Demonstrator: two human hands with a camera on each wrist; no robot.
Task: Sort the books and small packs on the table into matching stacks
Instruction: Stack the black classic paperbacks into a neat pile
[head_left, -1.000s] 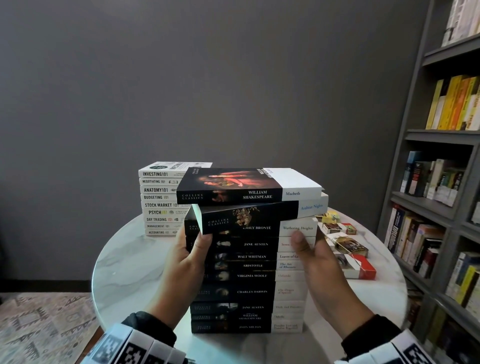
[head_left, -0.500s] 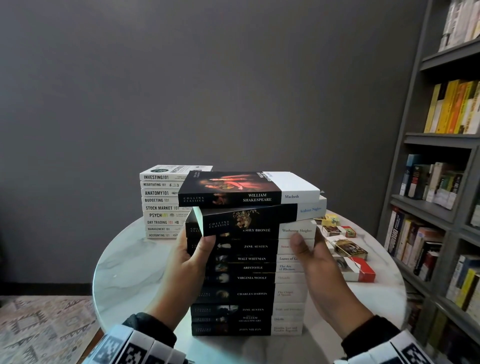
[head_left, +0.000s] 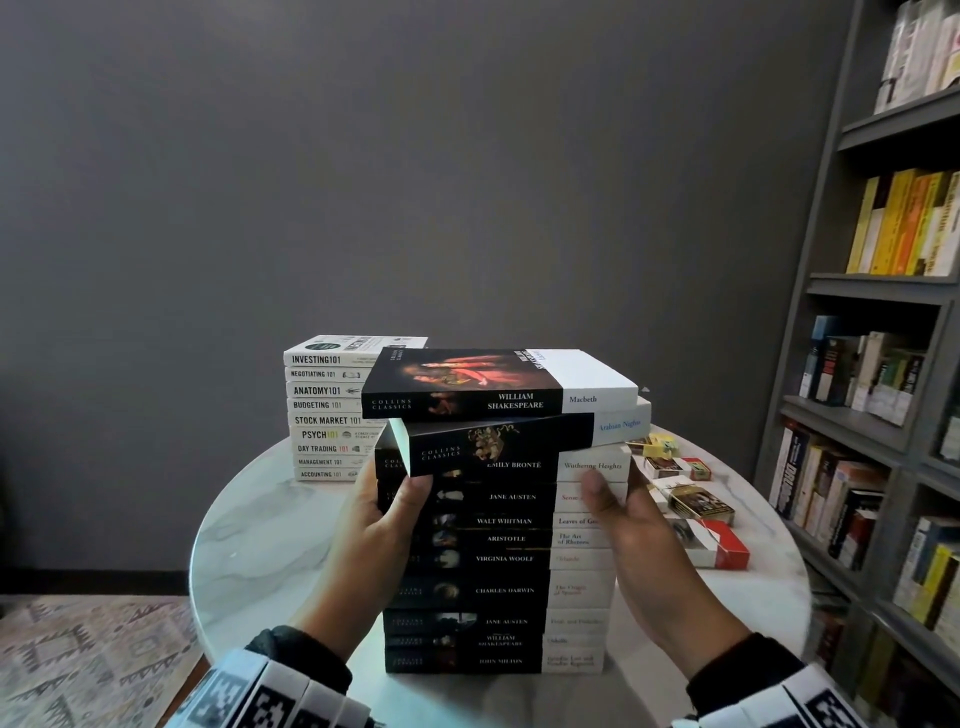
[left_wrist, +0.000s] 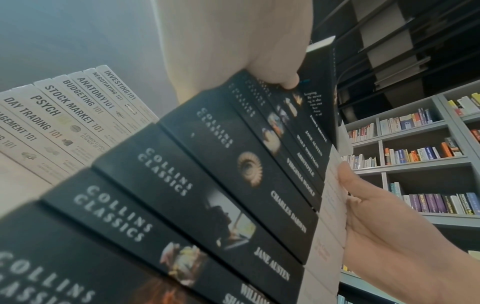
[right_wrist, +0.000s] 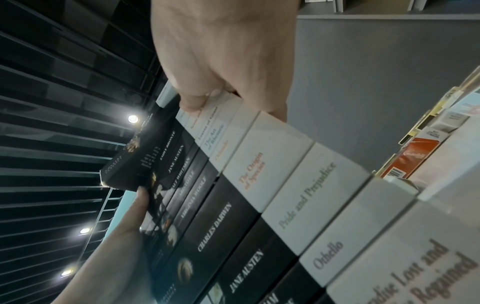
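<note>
We grip the tall black book stack (head_left: 493, 561) near the table's (head_left: 249, 545) front edge, left hand (head_left: 374, 519) and right hand (head_left: 623, 519) clamped on its sides. White books (head_left: 327, 410) stand at the back edge, small packs (head_left: 691, 499) at the right edge.

You have two stacks of books on the bench (head_left: 249, 525). The black Collins Classics stack (head_left: 498, 558) counts twelve: Macbeth on top, Arabian Nights under it, ten more down to John Milton. The white 101 stack (head_left: 327, 410) counts nine spines, Investing to Accounting. You have two hands on the black stack, and several small packs (head_left: 691, 499), too bunched to count
</note>
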